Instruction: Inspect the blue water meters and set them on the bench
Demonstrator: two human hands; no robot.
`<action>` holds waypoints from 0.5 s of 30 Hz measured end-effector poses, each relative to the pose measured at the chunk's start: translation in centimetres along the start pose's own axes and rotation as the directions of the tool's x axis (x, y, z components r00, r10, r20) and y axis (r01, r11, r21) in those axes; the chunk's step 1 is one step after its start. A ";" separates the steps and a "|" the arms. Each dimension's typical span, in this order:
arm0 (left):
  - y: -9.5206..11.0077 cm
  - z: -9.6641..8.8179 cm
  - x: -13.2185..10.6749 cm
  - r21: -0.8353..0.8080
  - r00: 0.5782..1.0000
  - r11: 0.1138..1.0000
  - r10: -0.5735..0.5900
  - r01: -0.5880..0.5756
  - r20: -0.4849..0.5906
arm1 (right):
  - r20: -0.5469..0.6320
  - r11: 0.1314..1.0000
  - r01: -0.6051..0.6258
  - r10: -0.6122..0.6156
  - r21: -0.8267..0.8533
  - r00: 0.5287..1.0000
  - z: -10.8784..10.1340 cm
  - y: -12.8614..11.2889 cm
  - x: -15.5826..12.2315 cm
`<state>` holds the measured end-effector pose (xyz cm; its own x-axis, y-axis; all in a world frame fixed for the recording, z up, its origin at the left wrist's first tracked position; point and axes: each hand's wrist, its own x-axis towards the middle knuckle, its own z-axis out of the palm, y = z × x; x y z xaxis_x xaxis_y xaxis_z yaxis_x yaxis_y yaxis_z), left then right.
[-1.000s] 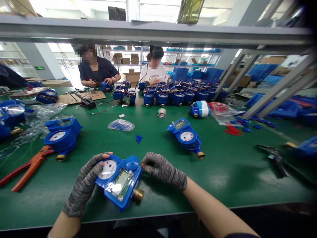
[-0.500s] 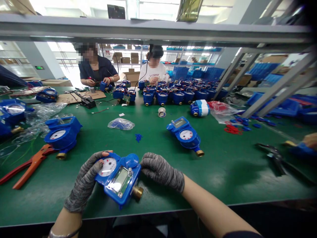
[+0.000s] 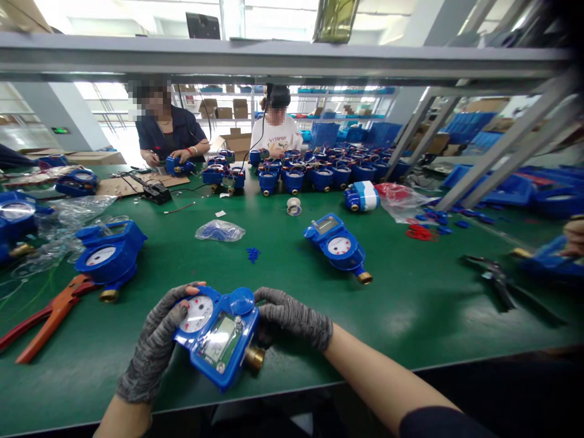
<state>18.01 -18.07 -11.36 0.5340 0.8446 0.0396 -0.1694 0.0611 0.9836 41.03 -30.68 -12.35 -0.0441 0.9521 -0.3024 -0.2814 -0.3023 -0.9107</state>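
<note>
A blue water meter (image 3: 219, 334) with a round white dial, a small display window and a brass fitting is tilted up near the front edge of the bench. My left hand (image 3: 157, 337), in a grey fingerless glove, grips its dial end, thumb over the dial's rim. At the opposite side my right hand (image 3: 296, 319), gloved alike, is curled against the meter's upper right edge; its fingertips are hidden behind the casing. Some dark digits show in the display. Beyond lie a small pile of blue parts (image 3: 252, 254) and a clear bag of blue pieces (image 3: 220, 230).
Other meters lie left (image 3: 107, 258) and right (image 3: 337, 246). Orange-handled pliers (image 3: 55, 313) and black-handled pliers (image 3: 495, 283) flank the work area. Behind are a wire spool (image 3: 294, 207), rows of meters (image 3: 322, 176) and two people; another person's hand (image 3: 573, 236) shows at right.
My right hand has gone from a closed pinch beside the meter to fingers reaching around its edge. Digits now show in the display. The view has shifted slightly.
</note>
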 end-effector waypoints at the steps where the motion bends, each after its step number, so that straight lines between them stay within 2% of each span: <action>1: 0.0 0.0 0.0 -0.002 1.000 1.000 -0.004 0.004 0.004 | 0.010 1.000 -0.021 0.021 0.018 1.000 0.1 0.0 0.1; 3: -0.1 -0.1 -0.1 -0.005 1.000 1.000 -0.015 0.015 0.003 | 0.023 0.999 0.002 -0.003 0.042 1.000 0.1 0.1 0.2; 6: -0.5 -0.2 -0.1 -0.005 1.000 1.000 -0.028 0.028 -0.009 | 0.069 0.992 0.111 -0.115 0.068 0.991 -0.2 0.7 0.3; 10: -0.2 -0.9 -0.5 0.079 1.000 0.996 -0.027 0.028 -0.012 | 0.068 0.984 0.177 -0.177 0.012 0.982 -0.4 1.2 0.6; 12: 0.4 -1.8 -0.9 0.210 0.997 0.977 -0.045 0.031 0.063 | 0.020 0.988 0.151 -0.151 0.000 0.988 -0.2 1.2 1.0; 13: 0.6 -2.4 -1.1 0.291 0.989 0.957 -0.050 0.008 0.138 | -0.003 0.991 0.131 -0.131 0.004 0.991 0.0 1.2 1.2; 15: 0.6 -3.6 -1.6 0.450 0.953 0.885 -0.025 -0.120 0.303 | -0.026 0.995 0.095 -0.095 0.011 0.995 0.3 1.0 1.7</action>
<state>14.02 -17.46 -11.44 0.7636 0.6423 0.0666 0.1586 -0.2866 0.9448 40.38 -29.40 -13.72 0.0081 0.9750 -0.2219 -0.2950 -0.2097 -0.9322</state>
